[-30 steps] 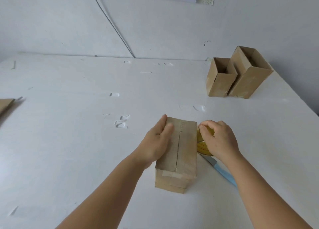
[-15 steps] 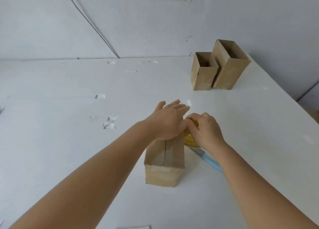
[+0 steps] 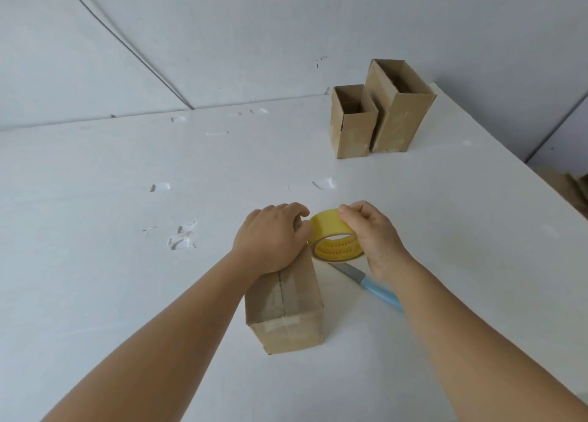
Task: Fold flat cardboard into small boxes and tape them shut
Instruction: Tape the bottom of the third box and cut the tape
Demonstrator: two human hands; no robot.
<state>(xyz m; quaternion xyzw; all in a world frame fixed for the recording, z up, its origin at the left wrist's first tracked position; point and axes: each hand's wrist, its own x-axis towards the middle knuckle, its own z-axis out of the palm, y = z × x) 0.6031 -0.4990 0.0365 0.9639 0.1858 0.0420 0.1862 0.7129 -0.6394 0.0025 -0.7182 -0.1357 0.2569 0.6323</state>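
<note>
The closed box [image 3: 284, 307] lies on the worktop [image 3: 95, 262] near its front edge. The left hand [image 3: 270, 237] presses the box's far end, fingers [image 3: 294, 210] curled over it. The right hand [image 3: 374, 234] grasps the tape roll [image 3: 331, 235] just beside the box, fingers on top.

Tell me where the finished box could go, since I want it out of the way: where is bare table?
Bare: the table left of the box, and between roll and open boxes. Crowded: right, by the knife.
</note>
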